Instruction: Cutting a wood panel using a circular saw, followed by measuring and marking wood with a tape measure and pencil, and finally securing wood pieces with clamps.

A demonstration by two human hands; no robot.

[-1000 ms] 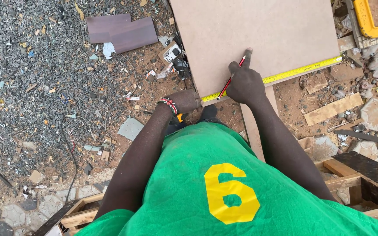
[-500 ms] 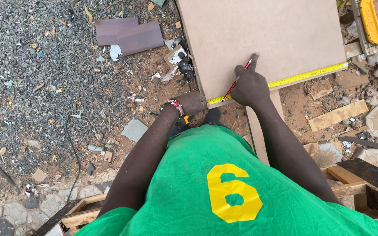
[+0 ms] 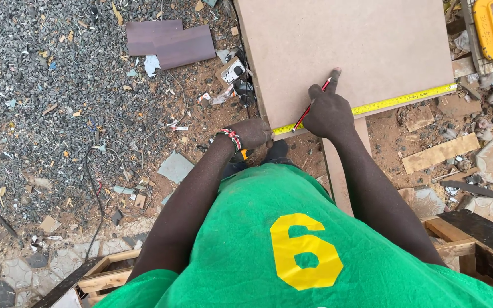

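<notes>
Pencil (image 3: 310,108) tip hidden behind right hand (image 3: 327,111), closed on pencil, forefinger out, near front edge of board (image 3: 343,45). Left hand (image 3: 252,132) clenched on tape measure (image 3: 372,106) end at board's front left corner; case mostly hidden, orange bit showing. Yellow tray (image 3: 489,34) cut off at frame's top right, contents unclear.

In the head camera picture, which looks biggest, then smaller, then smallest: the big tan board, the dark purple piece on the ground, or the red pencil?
1. The tan board, by far the largest.
2. The dark purple piece. It lies lower, on the ground, so it may look a little small.
3. The red pencil in the right hand, thinnest and smallest.
</notes>
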